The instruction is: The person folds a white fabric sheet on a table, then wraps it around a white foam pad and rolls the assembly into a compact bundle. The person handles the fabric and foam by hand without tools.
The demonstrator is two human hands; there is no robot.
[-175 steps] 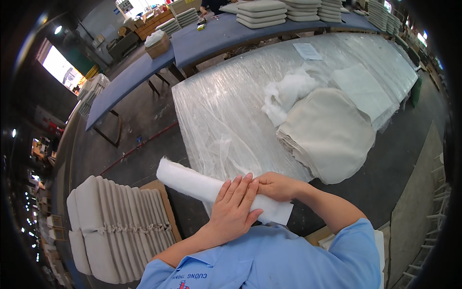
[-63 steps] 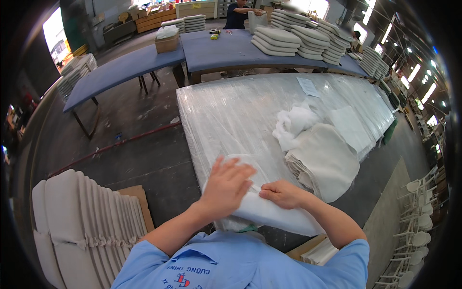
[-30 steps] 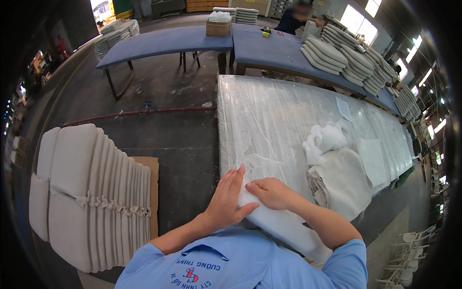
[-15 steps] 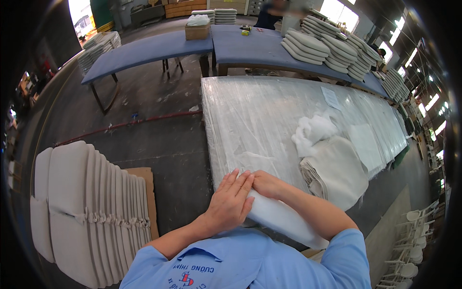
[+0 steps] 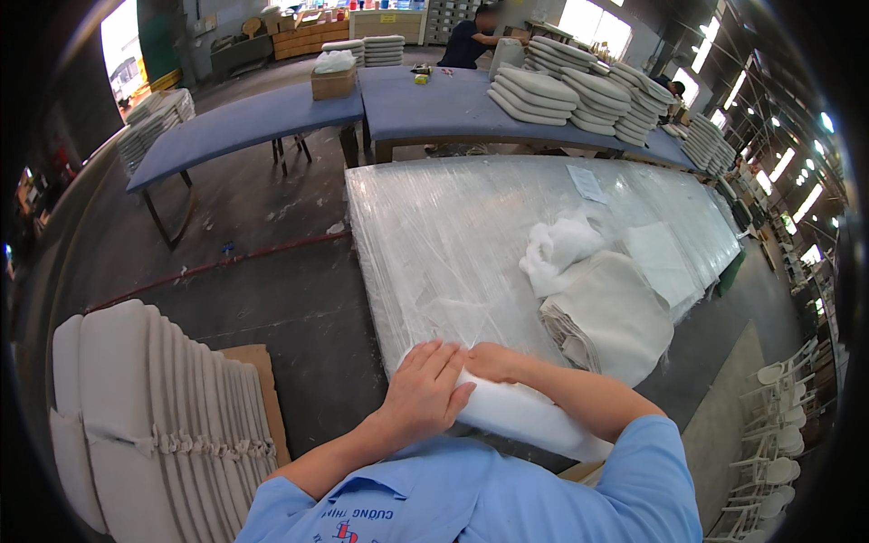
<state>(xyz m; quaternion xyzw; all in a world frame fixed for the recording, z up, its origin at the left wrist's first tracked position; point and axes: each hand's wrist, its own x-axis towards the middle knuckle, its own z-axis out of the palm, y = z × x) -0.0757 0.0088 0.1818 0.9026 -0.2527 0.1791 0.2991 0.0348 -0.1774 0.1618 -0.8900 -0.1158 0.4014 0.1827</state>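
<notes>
left hand [image 5: 424,395] | right hand [image 5: 493,362] | still pressing white roll [image 5: 525,414] (rolled tighter)

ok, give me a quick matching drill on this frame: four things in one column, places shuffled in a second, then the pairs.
Things:
1. white roll
2. folded covers
3. cushion row
4. cardboard box

Places:
A. on the blue table at the back
B. on the floor, at the person's left
C. under both hands, at the near edge of the plastic-covered table
D. on the plastic-covered table, right of centre

Pairs: 1-C, 2-D, 3-B, 4-A. The left hand and right hand both press on the roll.
</notes>
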